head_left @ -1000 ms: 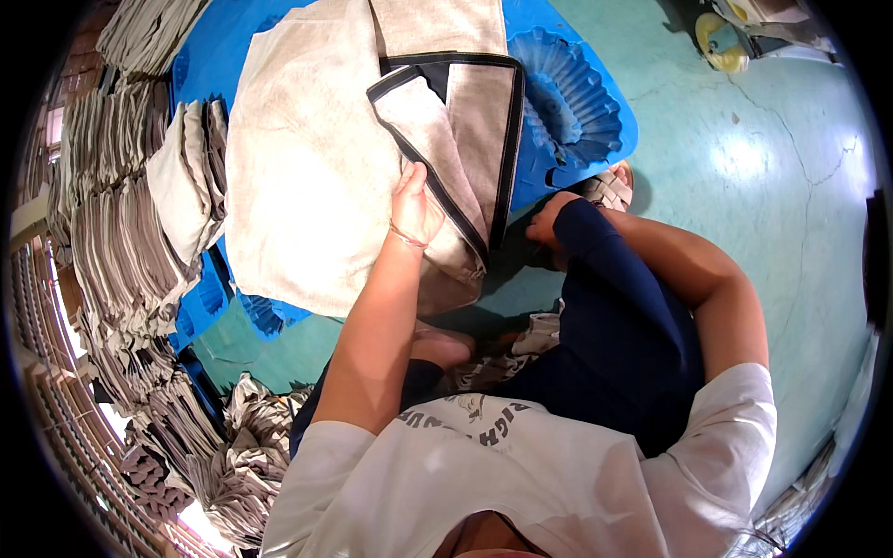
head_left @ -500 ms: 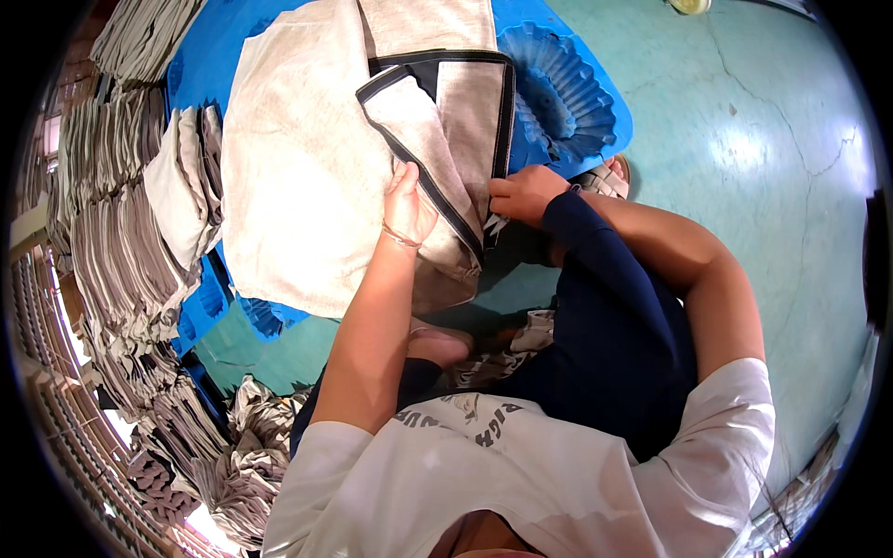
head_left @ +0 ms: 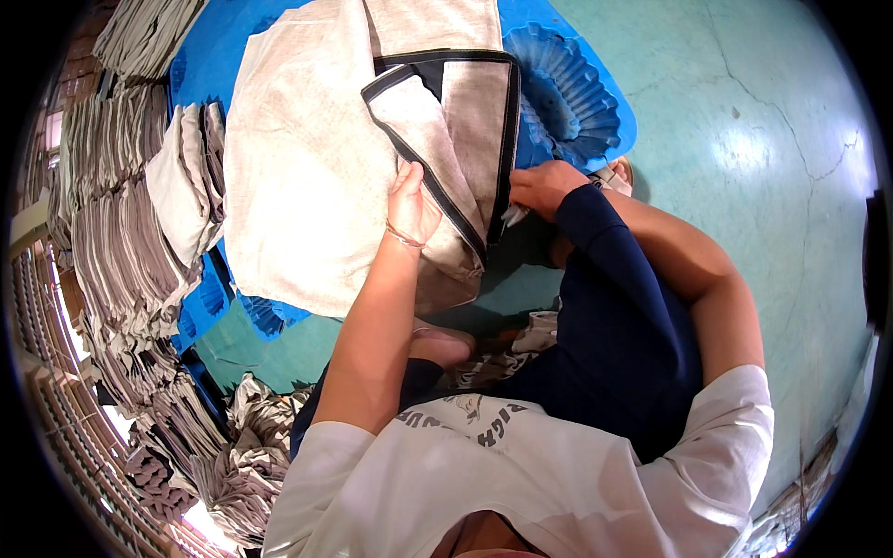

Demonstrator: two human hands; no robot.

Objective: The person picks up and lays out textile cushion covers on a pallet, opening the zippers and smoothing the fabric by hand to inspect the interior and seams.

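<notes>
A large beige fabric piece (head_left: 298,177) with black binding along its edges lies spread over a blue plastic surface. One bound corner is folded back, showing a dark layer beneath. My left hand (head_left: 414,209) is closed on the bound edge, thumb on top and fingers partly hidden by the cloth. Beside the outer black edge, my right hand (head_left: 547,189) has its fingers pinched together. A small whitish, pointed bit (head_left: 513,215) shows just below those fingers; whether it is a tool, a tag or thread I cannot tell.
The blue plastic surface (head_left: 609,116) has a ribbed round hollow at its right. Stacks of folded beige cloth (head_left: 121,237) line the left side, with a crumpled heap (head_left: 251,456) nearer me. A foot in a sandal (head_left: 616,175) shows past my right hand. Green floor (head_left: 735,186) extends rightward.
My right hand has shifted slightly to the right, a little off the bound edge, its fingers still pinched. My left hand keeps its hold on the cloth, nearly unmoved.
</notes>
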